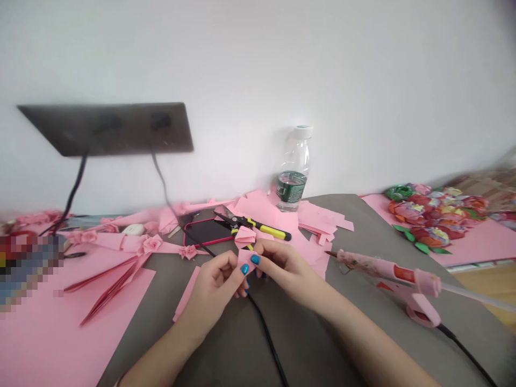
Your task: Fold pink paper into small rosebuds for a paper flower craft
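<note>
Between both hands, over the middle of the grey table, a small piece of pink paper (244,259) is pinched. My left hand (220,285) grips its left side with thumb and fingers. On the right side, my right hand (284,267) pinches it by thumb and fingertips. Just beyond the fingers lies a small folded pink paper piece (245,235). Behind it are scissors with black and yellow handles (268,230), partly over a dark phone with a pink edge (207,232). The fingers hide part of the held paper.
A pink hot glue gun (397,277) lies at the right, a glue stick in its back. Pink paper scraps (322,217) surround a clear bottle (293,177) by the wall. Paper flowers (435,215) sit far right. A black cable (266,328) crosses the grey table (322,338).
</note>
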{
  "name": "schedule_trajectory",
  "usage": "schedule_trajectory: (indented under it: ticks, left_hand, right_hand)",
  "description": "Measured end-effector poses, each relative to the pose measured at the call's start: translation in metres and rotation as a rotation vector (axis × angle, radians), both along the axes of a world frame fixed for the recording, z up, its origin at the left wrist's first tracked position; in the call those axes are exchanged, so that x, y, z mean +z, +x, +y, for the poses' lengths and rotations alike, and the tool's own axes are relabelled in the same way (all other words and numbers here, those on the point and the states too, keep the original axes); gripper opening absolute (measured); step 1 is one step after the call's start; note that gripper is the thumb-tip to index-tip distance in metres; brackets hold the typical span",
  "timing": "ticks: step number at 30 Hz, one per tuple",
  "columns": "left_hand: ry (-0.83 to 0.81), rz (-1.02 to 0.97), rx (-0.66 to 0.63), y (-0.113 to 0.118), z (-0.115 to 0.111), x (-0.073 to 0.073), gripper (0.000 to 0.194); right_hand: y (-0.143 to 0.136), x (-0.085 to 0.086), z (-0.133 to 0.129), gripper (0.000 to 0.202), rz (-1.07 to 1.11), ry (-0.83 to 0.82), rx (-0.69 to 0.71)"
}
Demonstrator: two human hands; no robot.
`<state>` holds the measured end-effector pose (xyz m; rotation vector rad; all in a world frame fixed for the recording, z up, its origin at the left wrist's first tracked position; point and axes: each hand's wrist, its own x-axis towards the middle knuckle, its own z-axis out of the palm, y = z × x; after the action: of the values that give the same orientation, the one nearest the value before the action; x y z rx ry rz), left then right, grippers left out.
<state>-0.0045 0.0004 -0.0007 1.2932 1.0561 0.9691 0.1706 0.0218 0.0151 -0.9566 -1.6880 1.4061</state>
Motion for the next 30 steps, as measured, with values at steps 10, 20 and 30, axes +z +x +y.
schedule_trajectory:
  ticks: [10,20,30]
  left_hand:
    - [0.045,0.011,-0.062,-0.001,0.0,0.002,0.033]
    - [0.134,0.015,-0.135,-0.003,-0.002,0.009,0.033]
    - [0.039,0.057,-0.134,0.001,-0.002,0.008,0.034]
  right_hand:
    - [0.005,0.0,0.001,0.029,-0.028,-0.005,0.054]
    - [0.006,0.004,-0.001,0.034,-0.055,-0.081,0.163]
    - [0.005,0.004,-0.002,0.038,-0.031,-0.042,0.143]
